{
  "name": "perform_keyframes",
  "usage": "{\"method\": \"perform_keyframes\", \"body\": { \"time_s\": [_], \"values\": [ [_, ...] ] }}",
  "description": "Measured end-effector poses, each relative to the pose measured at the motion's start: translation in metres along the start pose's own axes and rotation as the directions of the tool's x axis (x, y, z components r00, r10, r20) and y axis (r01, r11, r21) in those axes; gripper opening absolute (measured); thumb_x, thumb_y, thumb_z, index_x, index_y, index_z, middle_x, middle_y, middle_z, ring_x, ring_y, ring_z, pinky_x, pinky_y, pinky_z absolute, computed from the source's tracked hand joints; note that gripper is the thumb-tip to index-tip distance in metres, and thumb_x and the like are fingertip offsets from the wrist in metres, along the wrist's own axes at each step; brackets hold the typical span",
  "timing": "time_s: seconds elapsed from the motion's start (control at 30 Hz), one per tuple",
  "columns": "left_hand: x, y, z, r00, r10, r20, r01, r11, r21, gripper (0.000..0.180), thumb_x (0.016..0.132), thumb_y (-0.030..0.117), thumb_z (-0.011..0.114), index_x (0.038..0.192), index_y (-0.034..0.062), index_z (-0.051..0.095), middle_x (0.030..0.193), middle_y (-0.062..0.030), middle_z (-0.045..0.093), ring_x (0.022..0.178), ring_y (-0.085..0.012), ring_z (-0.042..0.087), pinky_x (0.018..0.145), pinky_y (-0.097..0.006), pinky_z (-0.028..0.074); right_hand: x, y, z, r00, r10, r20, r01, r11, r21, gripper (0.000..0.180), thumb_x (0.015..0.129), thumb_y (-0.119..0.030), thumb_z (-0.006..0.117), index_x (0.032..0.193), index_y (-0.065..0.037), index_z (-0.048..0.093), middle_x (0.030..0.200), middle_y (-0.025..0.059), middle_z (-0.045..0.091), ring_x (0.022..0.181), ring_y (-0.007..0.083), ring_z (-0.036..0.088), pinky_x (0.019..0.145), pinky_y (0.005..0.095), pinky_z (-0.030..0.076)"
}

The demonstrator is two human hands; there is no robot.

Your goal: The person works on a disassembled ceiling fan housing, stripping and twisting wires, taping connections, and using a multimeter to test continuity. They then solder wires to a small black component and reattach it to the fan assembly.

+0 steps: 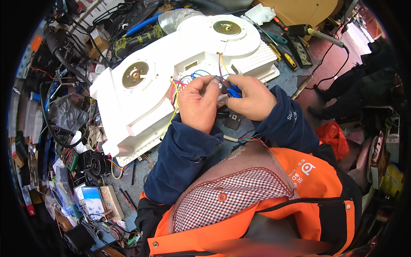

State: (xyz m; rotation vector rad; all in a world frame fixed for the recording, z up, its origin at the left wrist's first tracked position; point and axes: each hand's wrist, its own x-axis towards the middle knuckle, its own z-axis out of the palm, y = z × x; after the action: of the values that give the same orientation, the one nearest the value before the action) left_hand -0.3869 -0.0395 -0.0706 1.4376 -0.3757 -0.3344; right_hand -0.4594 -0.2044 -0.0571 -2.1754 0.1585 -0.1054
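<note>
A large white plastic housing (141, 109) lies on the bench, with two round motors set in it, a left one (135, 75) and a far right one (227, 28). At its near side, my right hand (252, 97) is closed round small pliers with blue handles (233, 91). The pliers' jaws meet the fingertips of my left hand (199, 103), which is pinched shut; what it pinches is too small to make out. Red and yellow wires (174, 92) and blue wires (199, 73) run from the housing beside my fingers. Below my hands sits a small dark block (233, 121).
A green cordless tool (137, 41) and a silver flexible duct (180, 19) lie behind the housing. Screwdrivers (287, 58) and a soldering iron (321, 35) are at the far right. Cables, a black spool (96, 163) and small boxes (111, 201) crowd the left.
</note>
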Motion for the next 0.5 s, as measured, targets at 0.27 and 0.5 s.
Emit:
{"method": "perform_keyframes", "body": {
  "time_s": [0.27,0.5],
  "values": [
    [-0.001,-0.012,0.006,0.982,0.183,-0.055,-0.177,0.979,0.106,0.013,0.106,0.01,0.07,0.102,-0.0022,0.073,0.086,-0.0012,0.071,0.07,-0.005,0.058,0.062,-0.024,0.047,0.007,0.007,0.002,0.929,0.108,0.354,-0.3,0.781,0.548,0.028,0.084,-0.012,0.073,0.109,0.002,0.071,0.076,0.0007,0.064,0.062,0.0108,0.058,0.054,0.0312,0.042],
    [0.002,-0.026,0.007,0.931,0.343,-0.126,-0.295,0.909,0.294,0.013,0.1,0.009,0.073,0.094,-0.0019,0.069,0.073,-0.0069,0.07,0.064,-0.0094,0.062,0.059,-0.031,0.051,-0.004,0.0,0.044,0.955,0.202,0.218,-0.296,0.571,0.766,0.03,0.078,-0.002,0.064,0.107,0.001,0.07,0.076,0.0027,0.062,0.059,0.0116,0.054,0.052,0.0294,0.041]
  ]
}}
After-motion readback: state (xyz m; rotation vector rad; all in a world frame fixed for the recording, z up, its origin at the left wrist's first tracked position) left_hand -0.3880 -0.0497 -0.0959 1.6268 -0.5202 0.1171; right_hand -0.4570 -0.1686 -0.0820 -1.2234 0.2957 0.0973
